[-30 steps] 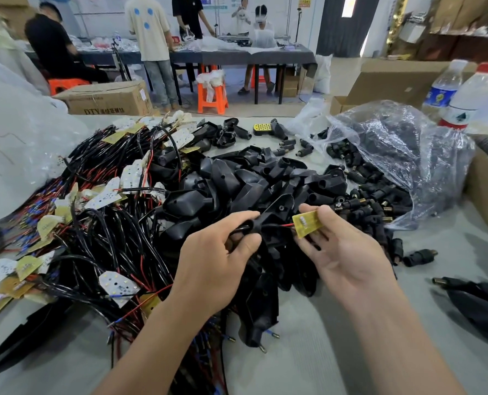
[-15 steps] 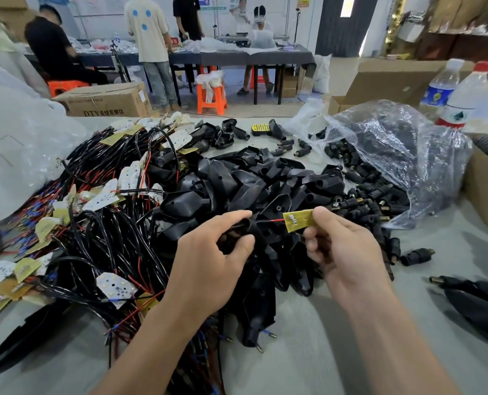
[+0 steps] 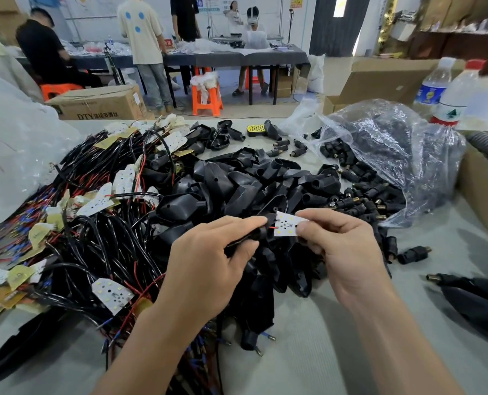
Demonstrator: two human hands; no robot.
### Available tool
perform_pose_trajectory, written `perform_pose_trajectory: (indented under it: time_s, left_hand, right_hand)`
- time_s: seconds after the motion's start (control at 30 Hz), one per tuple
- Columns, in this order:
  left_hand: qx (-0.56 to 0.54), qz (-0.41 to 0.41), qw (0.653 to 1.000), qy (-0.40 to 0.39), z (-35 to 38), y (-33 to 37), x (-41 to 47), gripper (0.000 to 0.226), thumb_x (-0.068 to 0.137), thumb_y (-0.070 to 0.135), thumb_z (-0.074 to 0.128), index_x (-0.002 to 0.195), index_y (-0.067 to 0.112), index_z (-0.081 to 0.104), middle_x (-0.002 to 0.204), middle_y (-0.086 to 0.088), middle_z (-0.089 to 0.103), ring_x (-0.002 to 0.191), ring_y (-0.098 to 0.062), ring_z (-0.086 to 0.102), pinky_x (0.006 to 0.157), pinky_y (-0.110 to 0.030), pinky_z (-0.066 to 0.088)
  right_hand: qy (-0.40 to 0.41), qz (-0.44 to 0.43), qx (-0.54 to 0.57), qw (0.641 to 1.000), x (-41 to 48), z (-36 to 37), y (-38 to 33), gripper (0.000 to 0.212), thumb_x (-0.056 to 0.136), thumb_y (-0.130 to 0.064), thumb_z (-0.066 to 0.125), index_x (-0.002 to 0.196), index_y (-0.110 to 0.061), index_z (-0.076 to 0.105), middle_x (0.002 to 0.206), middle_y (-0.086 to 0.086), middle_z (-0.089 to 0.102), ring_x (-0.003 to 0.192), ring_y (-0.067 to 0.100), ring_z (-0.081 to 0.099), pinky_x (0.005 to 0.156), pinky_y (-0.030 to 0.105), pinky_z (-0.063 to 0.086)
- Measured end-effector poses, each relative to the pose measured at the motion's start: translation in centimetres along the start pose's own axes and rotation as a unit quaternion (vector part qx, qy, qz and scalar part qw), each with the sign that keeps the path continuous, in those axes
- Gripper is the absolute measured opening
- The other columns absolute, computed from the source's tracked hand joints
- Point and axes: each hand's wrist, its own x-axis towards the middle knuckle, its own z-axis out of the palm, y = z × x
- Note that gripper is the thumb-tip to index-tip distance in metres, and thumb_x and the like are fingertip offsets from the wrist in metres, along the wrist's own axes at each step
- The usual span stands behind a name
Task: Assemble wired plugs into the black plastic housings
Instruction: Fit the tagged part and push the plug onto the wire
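Observation:
My left hand (image 3: 208, 263) grips a black plastic housing (image 3: 254, 233) by its narrow neck, thumb and fingers curled round it. My right hand (image 3: 339, 246) pinches a small white LED board (image 3: 287, 223) whose red wire runs into the housing's neck. Both hands hover over a heap of black housings (image 3: 251, 189) at the table's middle. A tangle of black and red wires with white and yellow boards (image 3: 94, 223) lies to the left.
A clear plastic bag of small black plugs (image 3: 385, 155) lies open at the right, with loose plugs (image 3: 411, 253) beside it. Two water bottles (image 3: 448, 92) and cardboard boxes (image 3: 482, 189) stand at the right edge. People work at a far table.
My right hand has turned the small board over, from its yellow side to its white LED side, and brought it closer to the housing's neck. My left hand keeps its grip.

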Motion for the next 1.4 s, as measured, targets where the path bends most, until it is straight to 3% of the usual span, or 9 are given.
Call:
perform_pose_trajectory:
  time_s: [0.2,0.37,0.57,0.73,0.9,1.0,1.1,1.27,1.4]
  left_hand:
    - [-0.157,-0.043,0.986,-0.037,0.5,-0.2,-0.3,0.047,0.093,0.007,0.075,0.126,0.041,0.072,0.112,0.026,0.073,0.111,0.001,0.068,0.094,-0.011,0.048]
    - [-0.185,-0.04,0.982,-0.012,0.6,-0.3,-0.3,0.047,0.095,0.006,0.072,0.128,0.039,0.071,0.119,0.028,0.072,0.116,0.004,0.066,0.096,-0.011,0.048]
    - [-0.159,-0.09,0.983,0.003,0.7,0.2,-0.4,0.046,0.09,0.015,0.078,0.118,0.051,0.072,0.105,0.031,0.074,0.1,0.006,0.071,0.087,-0.011,0.052]
    - [-0.019,-0.14,0.99,0.019,0.4,0.7,-0.2,0.047,0.078,0.054,0.074,0.12,0.067,0.058,0.082,0.038,0.068,0.081,0.01,0.067,0.079,-0.019,0.053]
    - [-0.015,-0.218,0.975,-0.028,-0.9,-0.8,0.3,0.026,0.076,0.053,0.084,0.094,0.066,0.07,0.081,0.034,0.068,0.077,0.006,0.067,0.072,-0.022,0.053]
    - [0.168,-0.257,0.949,-0.065,-1.6,-1.6,0.6,0.015,0.076,0.073,0.073,0.081,0.059,0.071,0.064,0.025,0.063,0.068,-0.001,0.058,0.058,-0.022,0.038]
    - [0.257,-0.266,0.929,-0.003,-2.1,-2.4,0.7,0.021,0.077,0.074,0.072,0.082,0.053,0.073,0.066,0.021,0.064,0.069,-0.012,0.061,0.055,-0.022,0.034]
    - [0.305,-0.159,0.938,0.051,-1.9,-2.6,0.3,0.025,0.087,0.061,0.071,0.074,0.04,0.076,0.048,0.013,0.056,0.049,-0.017,0.057,0.052,-0.021,0.031]
    - [0.255,-0.002,0.965,0.054,-0.7,-1.3,0.1,0.016,0.076,0.046,0.075,0.073,0.031,0.08,0.055,0.006,0.065,0.055,-0.025,0.064,0.056,-0.028,0.043]
  right_hand:
    - [-0.049,0.038,0.041,0.997,0.0,-0.2,-0.4,0.031,0.086,0.009,0.065,0.074,-0.018,0.076,0.114,0.003,0.075,0.093,0.017,0.073,0.076,0.027,0.058]
    - [-0.094,0.135,0.172,0.971,-0.3,-0.6,-1.1,0.008,0.073,-0.003,0.068,0.071,-0.009,0.064,0.113,0.019,0.075,0.09,0.029,0.075,0.074,0.038,0.062]
    - [-0.071,0.123,0.106,0.984,-0.4,-0.3,-0.5,0.005,0.065,-0.007,0.076,0.065,-0.009,0.071,0.111,0.011,0.076,0.087,0.024,0.075,0.071,0.032,0.061]
    - [0.028,0.018,-0.041,0.999,-0.5,-0.1,-0.1,0.019,0.076,0.002,0.08,0.072,-0.016,0.082,0.072,0.004,0.075,0.063,0.01,0.067,0.058,0.019,0.052]
    - [0.171,-0.034,-0.096,0.98,0.1,-1.6,0.0,0.014,0.062,-0.02,0.08,0.075,-0.025,0.082,0.063,-0.001,0.072,0.055,0.011,0.058,0.057,0.028,0.048]
    - [0.226,-0.066,-0.115,0.965,0.2,-2.4,-0.3,0.022,0.067,-0.016,0.081,0.083,-0.03,0.081,0.068,-0.004,0.075,0.058,0.008,0.063,0.059,0.025,0.052]
    - [0.218,-0.075,-0.192,0.954,0.2,-2.8,-0.3,0.024,0.073,-0.008,0.079,0.083,-0.03,0.079,0.07,-0.006,0.075,0.061,0.008,0.066,0.068,0.031,0.057]
    - [0.22,-0.086,-0.431,0.871,-0.9,-1.9,-0.4,0.03,0.084,-0.007,0.069,0.072,-0.034,0.071,0.074,-0.014,0.072,0.085,0.016,0.069,0.087,0.036,0.053]
    - [0.141,-0.249,-0.432,0.856,-3.1,1.9,-0.8,0.028,0.084,-0.008,0.068,0.099,-0.029,0.079,0.095,-0.012,0.068,0.102,0.02,0.063,0.096,0.032,0.047]
